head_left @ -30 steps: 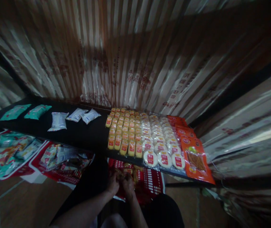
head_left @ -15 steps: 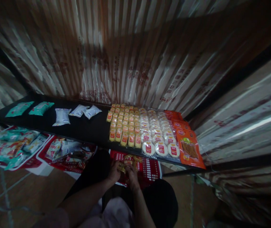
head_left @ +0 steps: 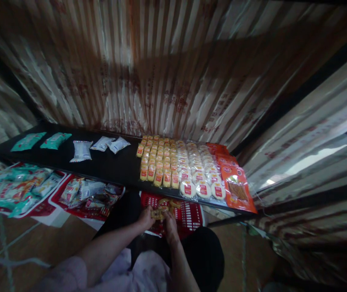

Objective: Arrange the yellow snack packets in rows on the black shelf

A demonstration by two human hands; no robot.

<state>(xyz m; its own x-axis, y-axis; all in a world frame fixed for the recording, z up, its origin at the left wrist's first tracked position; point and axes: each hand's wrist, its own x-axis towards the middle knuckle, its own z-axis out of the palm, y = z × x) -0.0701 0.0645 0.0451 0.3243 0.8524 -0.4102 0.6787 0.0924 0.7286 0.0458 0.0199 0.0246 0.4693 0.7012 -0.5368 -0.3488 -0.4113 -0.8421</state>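
Note:
Above a red plastic basket (head_left: 191,215), my left hand (head_left: 146,219) and my right hand (head_left: 170,224) pinch a small yellow wrapped snack cake (head_left: 158,213) between them, one at each end. It may be more than one; the dim light hides this. More yellow packs (head_left: 176,204) lie in the basket just behind my fingers. On the black shelf (head_left: 115,168) above stand rows of yellow snack cakes (head_left: 158,177), labels facing me. Beside them on the right are rows of round white wrapped cakes (head_left: 203,189).
Orange snack bags (head_left: 238,188) lie at the shelf's right end. White-blue packets (head_left: 81,151) and green packets (head_left: 56,140) lie on its left part. Two red baskets (head_left: 52,198) full of packets stand below left. Striped sheeting (head_left: 161,73) hangs behind, and a dark frame bar (head_left: 307,101) slants at right.
My hands have drawn slightly apart, and the yellow snack cake between them now shows more fully. The view has shifted a little; the shelf rows look the same.

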